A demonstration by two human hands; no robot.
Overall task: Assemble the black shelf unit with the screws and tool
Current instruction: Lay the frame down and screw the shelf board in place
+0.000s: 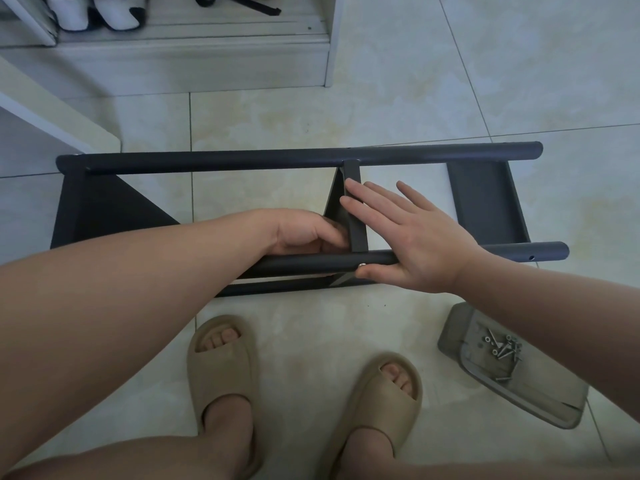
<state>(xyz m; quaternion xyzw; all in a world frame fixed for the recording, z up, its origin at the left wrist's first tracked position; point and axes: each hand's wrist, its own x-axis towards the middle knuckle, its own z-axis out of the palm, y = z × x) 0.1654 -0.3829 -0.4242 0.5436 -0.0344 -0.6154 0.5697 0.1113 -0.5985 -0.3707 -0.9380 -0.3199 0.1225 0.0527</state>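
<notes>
Lying on its side on the tiled floor (398, 109), the black shelf unit (242, 161) sits just in front of the feet. It could tip or slide, because only flat fingers steady it. The middle shelf (356, 230) could slip out of line with the near pole (311, 263). The right hand (412, 237) is spread wide open, gripping nothing, thumb beside a screw (362, 265). The left hand (304, 233) curls by that shelf; its grip I cannot tell. The half-in screw could drop. Spare screws (502, 349) wait in a tray (540, 393) nearby.

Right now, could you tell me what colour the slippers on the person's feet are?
The slippers are tan, clearest in the head view.
</notes>
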